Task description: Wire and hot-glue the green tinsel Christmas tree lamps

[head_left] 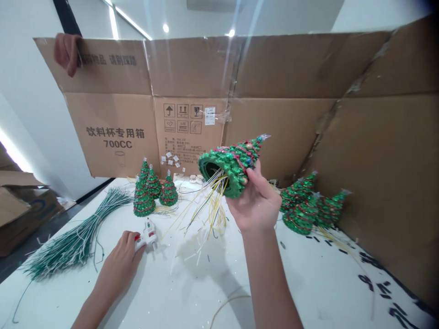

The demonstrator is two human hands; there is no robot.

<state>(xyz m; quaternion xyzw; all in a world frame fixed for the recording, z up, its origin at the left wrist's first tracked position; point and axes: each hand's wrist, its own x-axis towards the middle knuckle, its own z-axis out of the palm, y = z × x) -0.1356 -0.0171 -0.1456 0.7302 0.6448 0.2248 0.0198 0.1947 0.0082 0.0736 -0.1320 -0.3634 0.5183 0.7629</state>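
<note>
My right hand [257, 201] is closed around a small green Christmas tree [236, 160], holding it up above the table. The tree lies tilted on its side, tip to the upper right, its hollow base facing left and toward me. Out of that opening hangs a bundle of thin yellow, white and dark wires [214, 205]. On the left, my left hand [125, 253] grips the handle of a small white glue gun [148, 234] with a red part. The glue gun is low over the table, its nozzle pointing away from me.
Several finished-looking small trees [144, 196] stand at the back left, and more trees [302, 210] cluster at the right. A bundle of green wires [78, 237] lies along the left side. Cardboard [281, 132] walls the white table [192, 292] at the back and right.
</note>
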